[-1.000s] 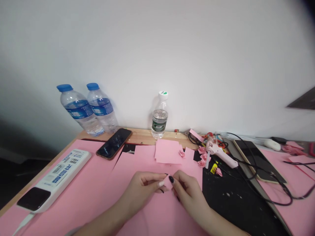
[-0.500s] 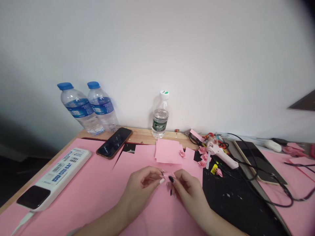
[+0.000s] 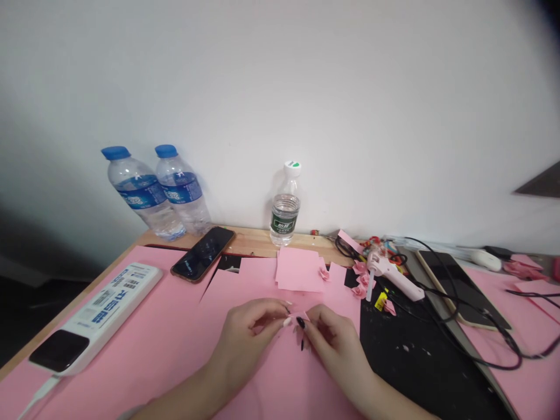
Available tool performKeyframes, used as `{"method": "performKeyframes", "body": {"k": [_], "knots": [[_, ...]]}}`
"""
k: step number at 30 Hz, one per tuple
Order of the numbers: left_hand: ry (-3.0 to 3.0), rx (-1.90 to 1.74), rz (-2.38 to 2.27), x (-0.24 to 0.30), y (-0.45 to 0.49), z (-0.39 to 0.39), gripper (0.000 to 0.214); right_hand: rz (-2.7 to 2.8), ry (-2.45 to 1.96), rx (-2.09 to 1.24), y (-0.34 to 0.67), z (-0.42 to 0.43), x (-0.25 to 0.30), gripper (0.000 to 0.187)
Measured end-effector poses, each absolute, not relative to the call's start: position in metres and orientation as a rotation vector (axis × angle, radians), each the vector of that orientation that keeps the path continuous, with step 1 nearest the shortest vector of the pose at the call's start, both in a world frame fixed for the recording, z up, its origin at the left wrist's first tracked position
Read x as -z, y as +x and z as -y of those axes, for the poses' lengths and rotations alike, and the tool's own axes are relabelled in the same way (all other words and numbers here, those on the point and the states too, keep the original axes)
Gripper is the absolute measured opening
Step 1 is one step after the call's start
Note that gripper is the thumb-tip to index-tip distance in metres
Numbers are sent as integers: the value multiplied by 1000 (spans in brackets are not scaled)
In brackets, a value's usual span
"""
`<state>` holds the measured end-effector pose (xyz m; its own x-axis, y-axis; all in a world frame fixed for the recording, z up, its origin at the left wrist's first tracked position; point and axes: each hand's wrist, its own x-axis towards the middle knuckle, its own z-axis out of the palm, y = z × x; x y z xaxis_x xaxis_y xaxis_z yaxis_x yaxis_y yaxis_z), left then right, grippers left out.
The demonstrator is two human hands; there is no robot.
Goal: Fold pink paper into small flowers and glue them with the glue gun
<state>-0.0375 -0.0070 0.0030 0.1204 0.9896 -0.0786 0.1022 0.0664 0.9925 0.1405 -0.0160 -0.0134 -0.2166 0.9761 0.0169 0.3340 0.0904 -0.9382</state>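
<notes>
Between my two hands is a small piece of pink folded paper (image 3: 299, 315), mostly covered by the fingers. My left hand (image 3: 254, 332) pinches its left side between thumb and fingers. On the other side my right hand (image 3: 335, 344), with some dark nails, is closed on the paper too. Both hands hover low over large pink paper sheets (image 3: 184, 350). Just beyond them lies a stack of square pink papers (image 3: 300, 269), with a folded pink paper flower (image 3: 324, 273) on its right edge.
Right of the hands are a pink glue gun (image 3: 394, 277), several paper flowers (image 3: 361, 286), black cables (image 3: 481, 361) and a tablet-like device (image 3: 464, 289). Leftward lie a phone (image 3: 203, 254) and a white power bank (image 3: 102, 315). Water bottles (image 3: 284, 213) stand along the wall.
My fingertips have drawn slightly closer together on the pink paper, and less of it shows. The other things have stayed where they were.
</notes>
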Motion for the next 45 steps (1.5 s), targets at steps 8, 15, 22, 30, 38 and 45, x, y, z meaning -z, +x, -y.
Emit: {"method": "performKeyframes", "body": {"k": [8,15,22,30,38,45], "knots": [[1301,-1025,-1220,-2,-36,7,9,1675,-1314,-1123,140,16,13,30],[1253,-963,-1149,0,-36,6,7,1683,-1291,-1171,139,15,12,28],[1198,-938,-1094,-1,-35,5,11,1701,-1300,-1158,139,15,11,34],[1278,-897,-1069,-4,-35,4,14,1686,-1331,-1190,138,15,10,36],[1345,-838,-1170,-5,-37,5,15,1698,-1259,-1240,139,16,11,29],[1461,-805,-1213,-3,-36,8,21,1736,-1213,-1245,140,17,12,32]]}}
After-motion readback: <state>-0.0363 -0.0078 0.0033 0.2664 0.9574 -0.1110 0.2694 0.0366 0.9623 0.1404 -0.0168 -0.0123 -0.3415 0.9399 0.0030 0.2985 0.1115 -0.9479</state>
